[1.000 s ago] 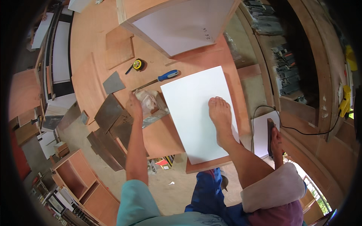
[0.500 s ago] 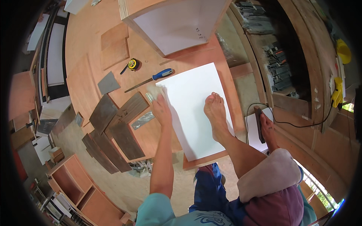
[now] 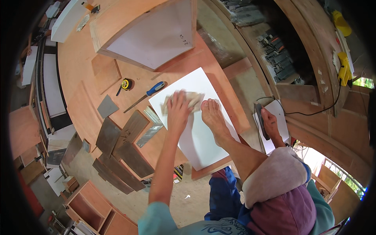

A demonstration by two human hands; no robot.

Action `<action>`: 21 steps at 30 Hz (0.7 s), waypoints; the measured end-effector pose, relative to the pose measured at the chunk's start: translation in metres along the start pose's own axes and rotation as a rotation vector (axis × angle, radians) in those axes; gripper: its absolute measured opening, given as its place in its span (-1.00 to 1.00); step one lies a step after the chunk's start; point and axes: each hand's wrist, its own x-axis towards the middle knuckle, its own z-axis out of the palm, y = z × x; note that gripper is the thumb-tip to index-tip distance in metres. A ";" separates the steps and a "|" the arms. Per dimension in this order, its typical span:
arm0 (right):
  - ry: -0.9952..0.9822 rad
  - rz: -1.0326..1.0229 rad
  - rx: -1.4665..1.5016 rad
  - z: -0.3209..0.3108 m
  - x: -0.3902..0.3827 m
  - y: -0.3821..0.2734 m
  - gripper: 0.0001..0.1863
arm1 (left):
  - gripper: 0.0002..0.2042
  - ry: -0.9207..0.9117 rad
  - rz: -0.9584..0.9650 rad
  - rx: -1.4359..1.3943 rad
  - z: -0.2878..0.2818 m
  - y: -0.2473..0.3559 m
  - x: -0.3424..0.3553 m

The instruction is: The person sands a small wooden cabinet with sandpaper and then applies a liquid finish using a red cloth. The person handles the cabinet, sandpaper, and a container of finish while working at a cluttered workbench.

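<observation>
A white rectangular board [image 3: 207, 147] lies on the wooden worktable, with my bare foot [image 3: 214, 121] planted on it near its right side. My left hand [image 3: 178, 109] is on a crumpled beige rag [image 3: 195, 100], pressing it against the board's upper part; the fingers are slightly blurred. Off the right side of the board, my right hand [image 3: 272, 122] grips a dark, narrow flat block [image 3: 261, 122] held upright. The block's exact kind is unclear.
A blue-handled file [image 3: 145, 96], a yellow tape measure [image 3: 126, 84] and a grey square sheet [image 3: 107, 106] lie left of the board. Dark brown panels [image 3: 135, 158] sit at the table's near edge. A large wooden box [image 3: 149, 39] stands beyond. A black cord [image 3: 309, 113] hangs at right.
My left hand has moved with the rag from the board's left edge onto its upper surface. My foot stays on the board, and my right hand still grips the dark block. The view has shifted.
</observation>
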 end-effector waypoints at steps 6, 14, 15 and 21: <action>-0.058 -0.032 -0.015 0.005 0.004 0.006 -0.22 | -0.80 -0.086 0.212 -0.008 0.057 0.007 0.134; -0.118 -0.090 0.025 0.010 0.021 0.003 -0.25 | -0.82 -0.904 0.402 0.287 0.078 0.120 0.119; -0.141 -0.105 0.030 0.008 0.023 0.004 -0.26 | -0.82 -0.963 0.433 0.280 0.081 0.133 0.102; -0.152 -0.070 0.219 -0.085 0.004 0.077 -0.29 | -0.77 -1.301 0.522 -0.114 0.115 0.181 0.039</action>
